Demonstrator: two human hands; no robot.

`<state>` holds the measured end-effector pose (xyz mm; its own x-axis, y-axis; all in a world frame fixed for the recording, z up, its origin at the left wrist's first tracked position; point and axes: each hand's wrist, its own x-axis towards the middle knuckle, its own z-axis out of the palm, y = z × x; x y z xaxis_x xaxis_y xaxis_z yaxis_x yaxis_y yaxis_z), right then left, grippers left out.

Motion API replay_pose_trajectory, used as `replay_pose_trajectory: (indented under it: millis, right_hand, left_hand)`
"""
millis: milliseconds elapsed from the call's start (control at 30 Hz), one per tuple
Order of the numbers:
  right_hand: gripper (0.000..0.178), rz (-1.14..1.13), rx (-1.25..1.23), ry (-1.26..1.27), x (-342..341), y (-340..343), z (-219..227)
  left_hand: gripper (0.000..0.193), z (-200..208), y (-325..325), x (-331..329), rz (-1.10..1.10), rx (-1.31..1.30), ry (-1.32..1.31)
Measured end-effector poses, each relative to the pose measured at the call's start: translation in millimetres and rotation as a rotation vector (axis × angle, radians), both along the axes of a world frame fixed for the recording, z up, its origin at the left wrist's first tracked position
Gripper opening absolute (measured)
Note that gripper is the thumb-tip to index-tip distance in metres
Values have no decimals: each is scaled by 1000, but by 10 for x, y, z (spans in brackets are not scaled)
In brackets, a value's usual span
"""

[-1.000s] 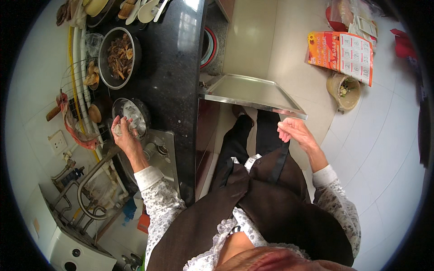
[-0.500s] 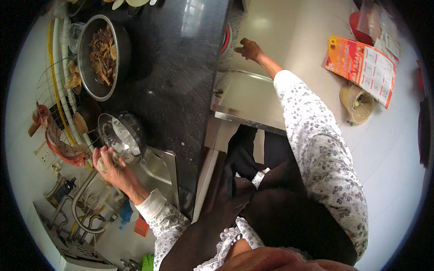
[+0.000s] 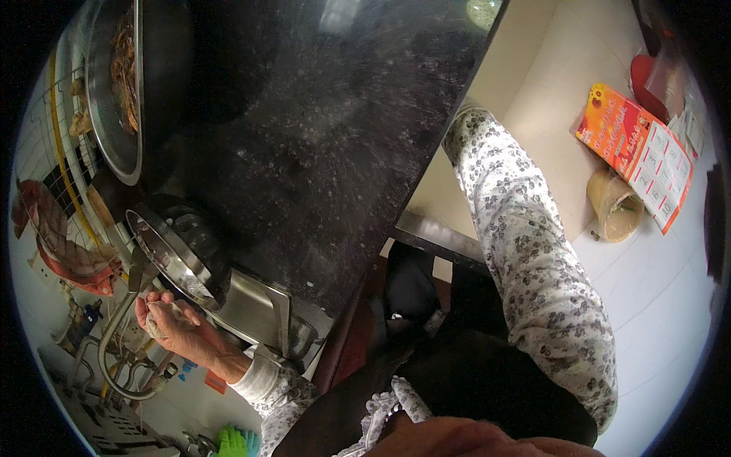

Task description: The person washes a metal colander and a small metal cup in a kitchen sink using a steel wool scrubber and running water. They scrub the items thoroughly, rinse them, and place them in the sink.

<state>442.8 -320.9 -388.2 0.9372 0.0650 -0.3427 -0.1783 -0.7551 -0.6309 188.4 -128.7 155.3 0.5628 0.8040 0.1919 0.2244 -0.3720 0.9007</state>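
My left hand [image 3: 183, 335] is closed around a small pale lump [image 3: 164, 318]; whether it is dough or a wad of cloth I cannot tell. It is beside the near end of a metal bowl [image 3: 179, 266], which stands on the counter with a little whitish stuff inside. My right arm, in a white flower-patterned sleeve [image 3: 525, 251], reaches forward past the counter's edge. The right hand itself is hidden behind that edge.
A dark stone counter [image 3: 304, 137] fills the middle. At its far left stands a large metal basin [image 3: 137, 152] of brown food. A sink [image 3: 255, 308] and curved tap [image 3: 106, 343] are near left. A calendar [image 3: 640, 152] and a tan pot [image 3: 613, 206] are at right.
The view has shifted, and the counter takes up more of it. My right hand has gone out of sight behind the counter's edge. My left hand still holds the pale lump.
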Motion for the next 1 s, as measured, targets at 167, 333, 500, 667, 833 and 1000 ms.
replay_pose_trajectory:
  millis: [167,333,500,667,833,1000]
  right_hand:
    - [41,12,48,41,10,-173,139]
    - [36,-58,203,233,-45,-971,666]
    - [25,-477,439,360,-357,-2125,1641]
    - [24,-490,335,279,-708,-3231,2710]
    - [25,-482,369,144,-1046,-3831,4111]
    - [18,-49,283,30,-1397,-3591,5128]
  left_hand:
    - [35,-24,-111,32,67,-13,2]
    - [28,88,-121,-18,28,-66,-39]
    - [24,237,-192,-22,-9,-112,-60]
    - [28,458,-331,-69,-38,-204,-47]
    - [33,678,-334,-241,115,-367,-49]
    - [18,552,68,-829,144,-679,-222]
